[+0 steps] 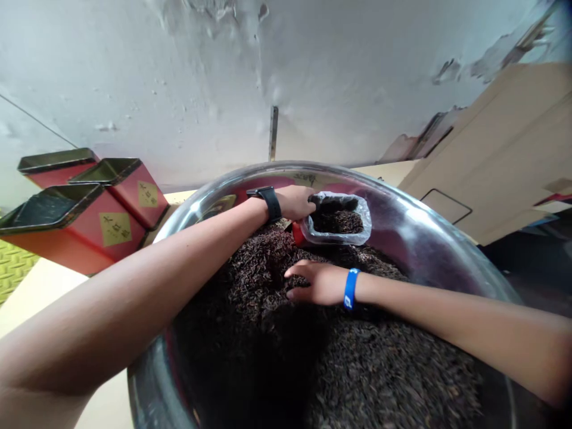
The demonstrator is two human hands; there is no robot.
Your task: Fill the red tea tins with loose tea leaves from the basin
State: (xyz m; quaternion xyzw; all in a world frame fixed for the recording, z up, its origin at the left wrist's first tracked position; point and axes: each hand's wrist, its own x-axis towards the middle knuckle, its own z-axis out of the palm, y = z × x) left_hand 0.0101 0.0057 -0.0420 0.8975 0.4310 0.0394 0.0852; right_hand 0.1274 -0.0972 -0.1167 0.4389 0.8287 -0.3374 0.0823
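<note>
Container (298, 233), fitted with a clear liner (366, 221), is gripped at its left edge by the left hand (295, 201); the right hand (320, 283) is held open at the loose dark leaves (397, 369). A light load is expected (the liner may slip); wall and liner should be pinched together. Container and leaves are held within the metal basin (440, 238).

Yellow labels (115, 229) on red tins (86, 231) begin "大红".

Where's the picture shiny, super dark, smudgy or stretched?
Head view: bright glare on the metal bowl; head view: deep shadow over the dark leaves at the bottom middle; head view: leaves at lower right look blurry; head view: the red tins look stretched.
</note>
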